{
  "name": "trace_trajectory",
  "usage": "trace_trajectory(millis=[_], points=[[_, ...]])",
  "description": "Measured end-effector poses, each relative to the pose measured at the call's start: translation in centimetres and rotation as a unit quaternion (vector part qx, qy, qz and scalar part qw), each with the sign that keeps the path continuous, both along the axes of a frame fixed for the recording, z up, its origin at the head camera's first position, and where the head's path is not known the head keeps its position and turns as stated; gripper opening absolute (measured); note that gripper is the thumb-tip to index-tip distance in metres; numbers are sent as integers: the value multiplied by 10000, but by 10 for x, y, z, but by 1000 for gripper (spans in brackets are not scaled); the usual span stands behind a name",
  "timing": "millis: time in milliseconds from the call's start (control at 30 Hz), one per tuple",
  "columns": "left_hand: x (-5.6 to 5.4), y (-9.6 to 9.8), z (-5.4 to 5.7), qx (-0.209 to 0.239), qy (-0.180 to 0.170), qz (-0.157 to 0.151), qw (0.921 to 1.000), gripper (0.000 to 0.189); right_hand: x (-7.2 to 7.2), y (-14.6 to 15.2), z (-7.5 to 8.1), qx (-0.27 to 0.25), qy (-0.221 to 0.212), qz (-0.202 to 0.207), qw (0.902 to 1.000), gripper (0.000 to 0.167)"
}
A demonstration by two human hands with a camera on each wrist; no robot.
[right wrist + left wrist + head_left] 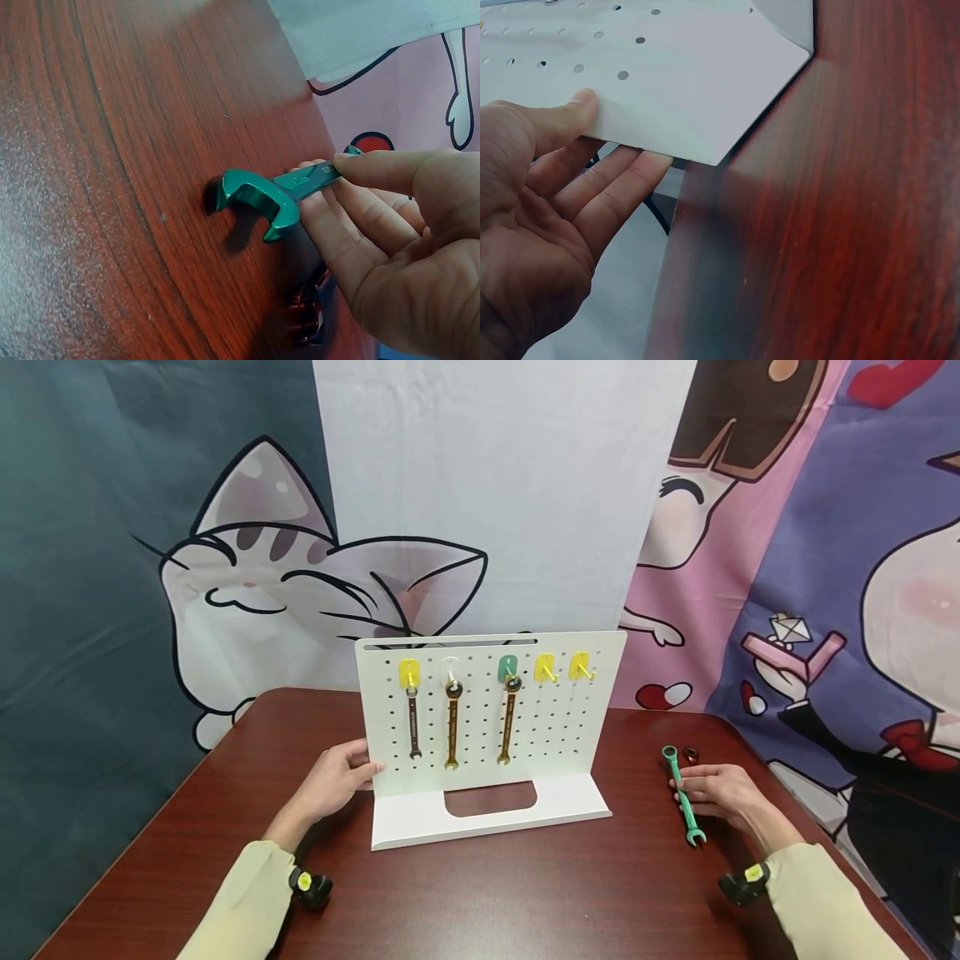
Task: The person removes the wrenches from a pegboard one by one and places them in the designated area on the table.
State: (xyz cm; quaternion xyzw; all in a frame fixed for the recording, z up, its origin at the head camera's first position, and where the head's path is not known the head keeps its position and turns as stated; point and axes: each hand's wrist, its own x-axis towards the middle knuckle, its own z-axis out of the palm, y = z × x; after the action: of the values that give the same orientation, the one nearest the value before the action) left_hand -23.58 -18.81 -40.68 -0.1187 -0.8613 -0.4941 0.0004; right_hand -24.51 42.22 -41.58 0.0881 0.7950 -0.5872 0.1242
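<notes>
My left hand (337, 783) grips the left edge of a white pegboard stand (480, 735), thumb on the front face and fingers behind, as the left wrist view shows. In my right hand (723, 793) a green combination wrench (682, 797) is pinched between thumb and fingers. Its open end (259, 201) points toward the wrist camera, slightly above the table. Beneath that hand lies a dark red wrench (306, 315), mostly hidden. Three wrenches hang on the board: a dark one (413, 727) from a yellow hook, a bronze one (452, 727) from a white hook, another bronze one (509, 722) from a green hook.
Two more yellow hooks, one (546, 667) beside the other (581, 666), sit at the board's upper right. The stand's base has a cut-out slot. Dark red wood forms the table (480, 893); printed cartoon curtains (510, 485) hang behind it.
</notes>
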Motion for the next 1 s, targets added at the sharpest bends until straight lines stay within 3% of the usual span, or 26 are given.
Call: trace_trajectory(millis=[1000], points=[[-1,-2,-2,-90,50,-2,9999,37,-5,0,1,409,79,-286,9987,41]])
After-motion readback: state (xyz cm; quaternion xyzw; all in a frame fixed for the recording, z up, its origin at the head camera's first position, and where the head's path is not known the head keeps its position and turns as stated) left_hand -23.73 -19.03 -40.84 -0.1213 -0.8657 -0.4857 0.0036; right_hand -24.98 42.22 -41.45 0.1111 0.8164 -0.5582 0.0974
